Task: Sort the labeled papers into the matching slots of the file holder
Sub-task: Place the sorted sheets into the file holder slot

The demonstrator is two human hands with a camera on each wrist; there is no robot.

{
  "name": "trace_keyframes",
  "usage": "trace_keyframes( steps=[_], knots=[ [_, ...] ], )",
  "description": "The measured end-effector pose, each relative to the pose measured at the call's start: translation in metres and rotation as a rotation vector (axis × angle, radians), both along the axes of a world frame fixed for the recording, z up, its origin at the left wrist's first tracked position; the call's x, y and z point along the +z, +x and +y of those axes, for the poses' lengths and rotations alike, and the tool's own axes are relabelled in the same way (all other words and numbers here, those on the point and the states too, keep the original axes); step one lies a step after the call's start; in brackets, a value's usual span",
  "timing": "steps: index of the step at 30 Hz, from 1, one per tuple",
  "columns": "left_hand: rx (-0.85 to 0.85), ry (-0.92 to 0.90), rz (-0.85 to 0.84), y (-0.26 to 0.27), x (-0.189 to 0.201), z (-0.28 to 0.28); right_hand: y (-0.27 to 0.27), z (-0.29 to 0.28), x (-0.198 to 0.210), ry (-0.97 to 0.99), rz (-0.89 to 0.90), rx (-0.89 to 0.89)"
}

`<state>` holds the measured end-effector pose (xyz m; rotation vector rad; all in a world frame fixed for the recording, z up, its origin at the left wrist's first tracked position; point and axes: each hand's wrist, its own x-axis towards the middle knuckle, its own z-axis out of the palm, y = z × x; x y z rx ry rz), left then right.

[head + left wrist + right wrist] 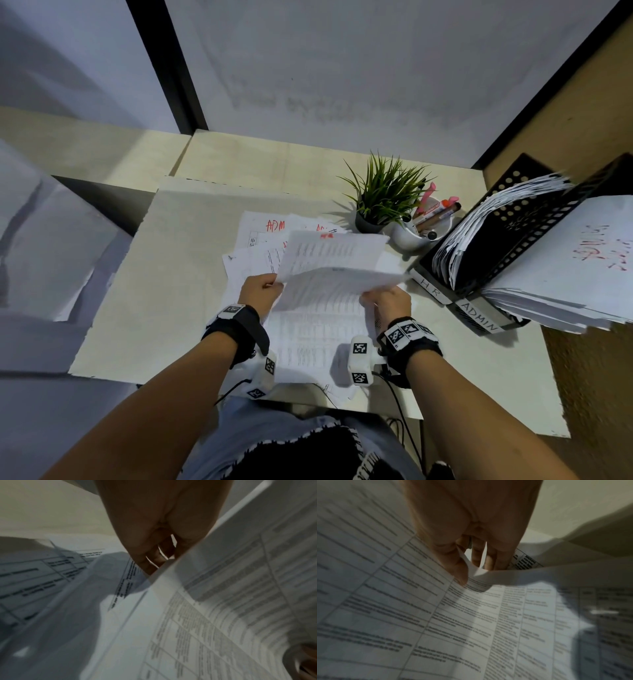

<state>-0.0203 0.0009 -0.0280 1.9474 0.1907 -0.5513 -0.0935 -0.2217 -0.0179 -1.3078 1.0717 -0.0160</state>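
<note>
A printed sheet [334, 255] with a red label at its top edge is lifted off the loose paper pile [260, 236] on the desk. My left hand [262, 291] pinches its left edge, and my right hand [385, 299] pinches its lower right corner. In the left wrist view my left hand [154, 561] curls over the sheet's edge [223, 574]. In the right wrist view my right hand [476, 563] pinches a curled corner [481, 573]. The black file holder [507, 246], with slots labeled HR and ADMIN, stands at the right, stuffed with papers.
A potted green plant [383, 195] and a white cup of markers [424, 222] stand between the pile and the holder. A loose sheet with red writing [582, 250] hangs over the holder. A wall rises behind the desk [154, 274].
</note>
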Motion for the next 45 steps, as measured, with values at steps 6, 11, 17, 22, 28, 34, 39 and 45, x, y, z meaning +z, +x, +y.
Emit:
trace_keyframes(
  steps=[6,11,17,22,28,34,39,45],
  knots=[
    [0.043,-0.161,0.140,-0.002,0.001,0.000,0.003,-0.012,0.001,-0.046,0.007,-0.121],
    [0.065,-0.055,0.092,-0.006,0.018,-0.010,0.003,-0.011,0.003,0.077,-0.078,-0.148],
    [0.143,0.344,0.112,0.006,0.012,0.001,-0.007,-0.002,0.004,0.014,0.112,-0.027],
    [0.090,0.301,0.175,0.008,0.010,-0.003,-0.010,0.006,-0.017,0.104,-0.033,-0.083],
    [-0.051,0.233,0.050,0.007,0.012,-0.005,-0.008,0.005,-0.001,0.062,-0.066,-0.078],
    [0.041,-0.044,0.017,0.004,0.028,-0.003,-0.005,0.002,0.008,0.051,-0.028,-0.095],
    [0.000,-0.226,0.142,0.004,0.024,-0.003,0.009,0.005,-0.005,0.158,-0.071,-0.340],
    [0.102,-0.133,0.048,-0.001,0.013,-0.002,0.006,-0.004,0.004,0.105,-0.088,-0.235]
  ],
)
